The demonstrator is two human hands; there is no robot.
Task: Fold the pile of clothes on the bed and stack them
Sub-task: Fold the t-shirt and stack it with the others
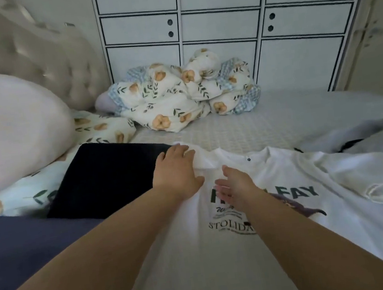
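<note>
A white T-shirt with dark printed lettering lies spread front-up on the bed, collar towards the far side. My left hand rests flat on its left shoulder and sleeve, fingers straight. Just above the print hovers my right hand, open with the fingers extended. A folded black garment lies to the left of the shirt, touching it. The shirt's right sleeve lies crumpled at the right.
A heap of grey, white and dark clothes sits at the right edge. A floral quilt is bunched at the far side before a white wardrobe. A pink pillow and navy fabric lie left.
</note>
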